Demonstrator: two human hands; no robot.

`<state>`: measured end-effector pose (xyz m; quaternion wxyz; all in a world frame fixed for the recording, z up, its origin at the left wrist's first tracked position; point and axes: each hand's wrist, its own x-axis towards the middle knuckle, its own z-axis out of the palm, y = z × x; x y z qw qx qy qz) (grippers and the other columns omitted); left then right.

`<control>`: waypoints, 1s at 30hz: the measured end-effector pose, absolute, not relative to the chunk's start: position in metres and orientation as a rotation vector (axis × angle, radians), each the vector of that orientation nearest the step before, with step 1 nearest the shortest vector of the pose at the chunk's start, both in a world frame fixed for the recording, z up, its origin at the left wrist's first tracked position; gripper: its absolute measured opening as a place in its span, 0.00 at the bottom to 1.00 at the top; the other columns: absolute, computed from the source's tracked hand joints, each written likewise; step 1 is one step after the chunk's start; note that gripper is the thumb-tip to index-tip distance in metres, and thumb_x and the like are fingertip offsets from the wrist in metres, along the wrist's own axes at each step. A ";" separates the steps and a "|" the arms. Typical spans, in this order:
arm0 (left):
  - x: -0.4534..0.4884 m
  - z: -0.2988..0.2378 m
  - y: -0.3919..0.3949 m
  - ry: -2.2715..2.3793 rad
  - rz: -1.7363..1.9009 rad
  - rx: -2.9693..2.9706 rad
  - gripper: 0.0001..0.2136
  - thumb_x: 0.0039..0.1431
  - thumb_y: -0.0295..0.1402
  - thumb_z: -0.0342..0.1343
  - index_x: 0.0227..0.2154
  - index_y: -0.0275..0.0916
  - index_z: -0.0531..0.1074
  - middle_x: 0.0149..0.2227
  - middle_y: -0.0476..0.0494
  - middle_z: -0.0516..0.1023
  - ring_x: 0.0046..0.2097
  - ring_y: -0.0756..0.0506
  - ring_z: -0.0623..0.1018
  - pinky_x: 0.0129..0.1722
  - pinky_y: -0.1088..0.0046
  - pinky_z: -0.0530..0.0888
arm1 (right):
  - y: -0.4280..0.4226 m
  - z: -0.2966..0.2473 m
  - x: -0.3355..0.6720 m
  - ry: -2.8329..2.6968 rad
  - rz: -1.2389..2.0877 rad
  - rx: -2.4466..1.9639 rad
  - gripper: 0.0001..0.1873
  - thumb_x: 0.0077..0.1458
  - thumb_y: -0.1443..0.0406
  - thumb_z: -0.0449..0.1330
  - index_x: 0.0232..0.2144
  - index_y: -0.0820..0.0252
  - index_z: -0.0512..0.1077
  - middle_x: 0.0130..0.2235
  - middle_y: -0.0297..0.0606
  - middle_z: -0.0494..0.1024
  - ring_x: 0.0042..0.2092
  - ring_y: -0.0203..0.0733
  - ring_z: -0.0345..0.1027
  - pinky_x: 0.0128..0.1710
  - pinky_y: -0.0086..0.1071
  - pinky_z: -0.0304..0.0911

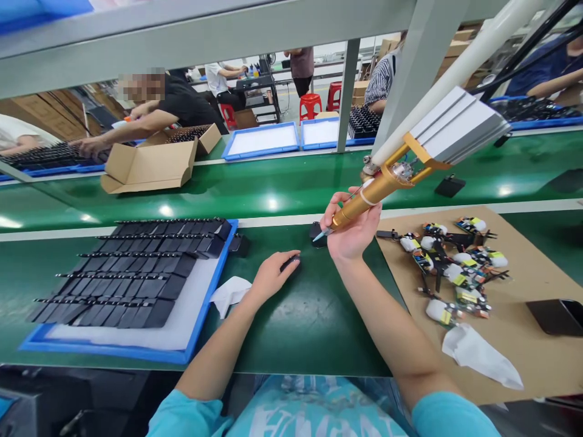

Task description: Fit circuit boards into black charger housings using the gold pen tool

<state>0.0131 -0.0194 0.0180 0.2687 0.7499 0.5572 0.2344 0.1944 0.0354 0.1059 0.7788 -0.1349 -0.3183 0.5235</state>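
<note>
My right hand [350, 233] is wrapped round a gold dispensing gun [364, 200] with a silver block at its upper end. Its thin pale-blue nozzle points down and left, its tip over a small black plastic casing [316, 230] on the green bench. To the left, my left hand [273, 273] is low over the bench, thumb and fingers closed on a small black plastic part [290, 261]. The fingers hide much of that part. A crumpled white tissue [231, 294] lies beside my left wrist.
At left, a blue-rimmed tray [200, 328] carries rows of black adapter casings [136, 273]. Cardboard [505, 358] at right bears circuit boards [460, 273], another tissue [483, 355] and a black phone-like slab [558, 317]. An opened carton [150, 170] stands across the green belt, near people working.
</note>
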 end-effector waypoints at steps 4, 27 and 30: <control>0.018 0.020 -0.024 1.538 0.569 2.065 0.19 0.68 0.43 0.42 0.56 0.46 0.68 0.50 0.45 0.78 0.51 0.42 0.76 0.52 0.63 0.70 | 0.036 0.105 0.195 -0.690 1.122 -0.286 0.23 0.55 0.43 0.48 0.39 0.53 0.64 0.31 0.31 0.70 0.19 0.31 0.62 0.15 0.27 0.57; 0.022 0.023 -0.035 1.565 0.525 2.156 0.26 0.62 0.44 0.54 0.61 0.44 0.62 0.54 0.43 0.73 0.54 0.41 0.74 0.52 0.64 0.71 | 0.031 0.104 0.192 -0.733 1.139 -0.275 0.25 0.55 0.42 0.47 0.40 0.52 0.65 0.31 0.31 0.70 0.20 0.30 0.62 0.15 0.27 0.58; 0.017 0.023 -0.031 1.470 0.522 2.077 0.24 0.63 0.43 0.52 0.61 0.44 0.62 0.52 0.42 0.73 0.52 0.42 0.74 0.53 0.65 0.69 | 0.031 0.104 0.192 -0.739 1.133 -0.299 0.25 0.55 0.41 0.46 0.40 0.52 0.64 0.31 0.31 0.69 0.20 0.30 0.62 0.15 0.26 0.58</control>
